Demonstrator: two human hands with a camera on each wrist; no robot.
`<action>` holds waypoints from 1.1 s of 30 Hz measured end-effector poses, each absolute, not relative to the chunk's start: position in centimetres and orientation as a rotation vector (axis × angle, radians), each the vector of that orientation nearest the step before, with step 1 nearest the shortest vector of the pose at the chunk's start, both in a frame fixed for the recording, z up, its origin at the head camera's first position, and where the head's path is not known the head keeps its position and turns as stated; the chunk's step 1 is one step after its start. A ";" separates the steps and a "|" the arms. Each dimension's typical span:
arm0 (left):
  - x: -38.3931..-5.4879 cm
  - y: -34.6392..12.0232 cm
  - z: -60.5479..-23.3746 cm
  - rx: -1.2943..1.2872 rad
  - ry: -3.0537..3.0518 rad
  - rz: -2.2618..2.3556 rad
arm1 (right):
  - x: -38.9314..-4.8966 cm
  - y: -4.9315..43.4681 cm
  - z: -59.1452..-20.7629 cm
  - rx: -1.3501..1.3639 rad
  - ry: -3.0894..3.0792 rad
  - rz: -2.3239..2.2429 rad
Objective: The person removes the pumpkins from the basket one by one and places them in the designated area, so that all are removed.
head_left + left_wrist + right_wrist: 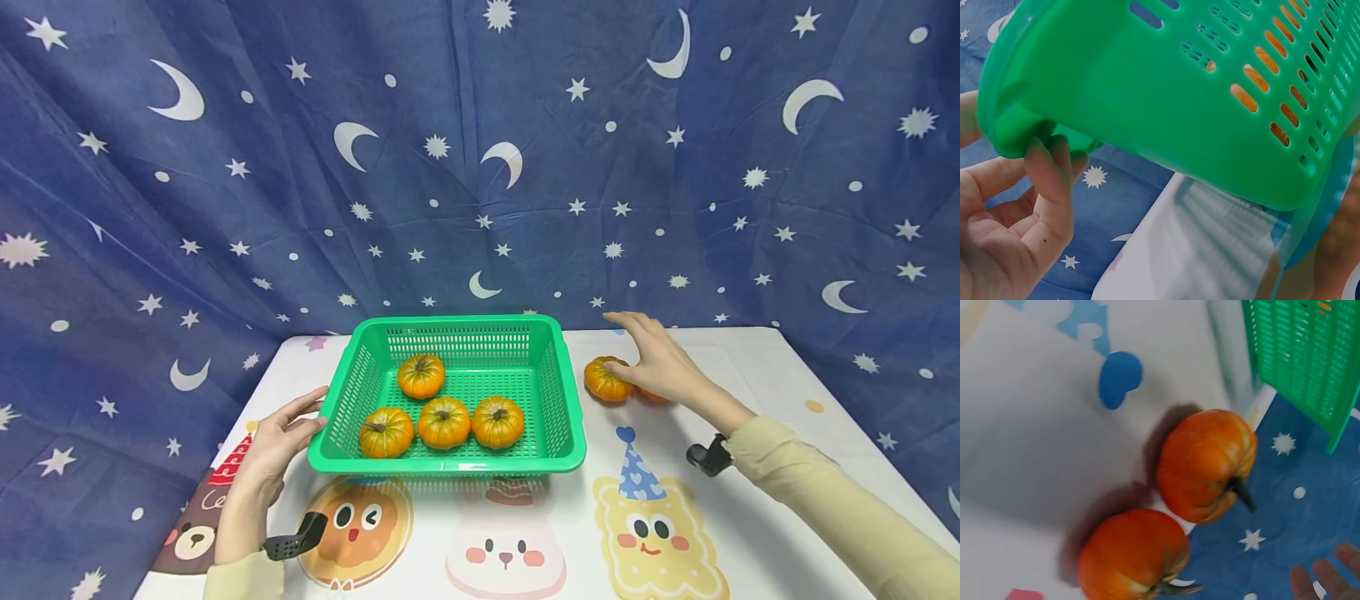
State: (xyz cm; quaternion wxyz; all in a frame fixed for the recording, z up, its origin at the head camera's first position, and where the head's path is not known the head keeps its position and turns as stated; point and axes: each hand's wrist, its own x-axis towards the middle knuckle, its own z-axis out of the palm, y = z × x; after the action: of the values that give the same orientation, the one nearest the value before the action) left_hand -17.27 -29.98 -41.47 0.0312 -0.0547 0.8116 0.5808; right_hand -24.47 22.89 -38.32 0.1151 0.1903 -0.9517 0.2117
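Pumpkins (444, 422): four inside green basket (450, 467), two outside near right hand (663, 363).

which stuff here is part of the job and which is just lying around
Part of the job, it seems:
- green basket, left hand at its rim
- four pumpkins inside it
- two pumpkins outside it, right hand over them

Just surroundings:
- starry curtain
- printed tablecloth
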 end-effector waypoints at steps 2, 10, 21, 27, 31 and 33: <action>-17.3 -30.0 -41.4 -0.171 2.503 1.786 | -24.5 22.4 -38.0 0.569 -2.789 0.623; -17.3 -30.0 -41.4 -0.188 2.512 1.767 | -24.6 20.3 -36.5 0.608 -2.782 0.666; -17.3 -29.9 -41.4 -0.196 2.522 1.753 | -24.7 17.7 -35.1 0.649 -2.777 0.636; -17.3 -29.8 -41.4 -0.204 2.528 1.752 | -24.7 16.6 -34.5 0.722 -2.780 0.642; -17.3 -29.8 -41.4 -0.213 2.532 1.748 | -24.8 15.7 -34.1 0.771 -2.772 0.650; -17.2 -29.7 -41.4 -0.217 2.532 1.747 | -24.8 15.2 -33.9 0.792 -2.763 0.652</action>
State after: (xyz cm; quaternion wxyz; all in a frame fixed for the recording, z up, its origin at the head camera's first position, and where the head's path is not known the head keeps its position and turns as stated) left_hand -17.22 -29.74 -41.37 0.0290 -0.0704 0.8206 0.5664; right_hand -24.79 15.21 -33.91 0.0969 0.2675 -0.9331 0.2201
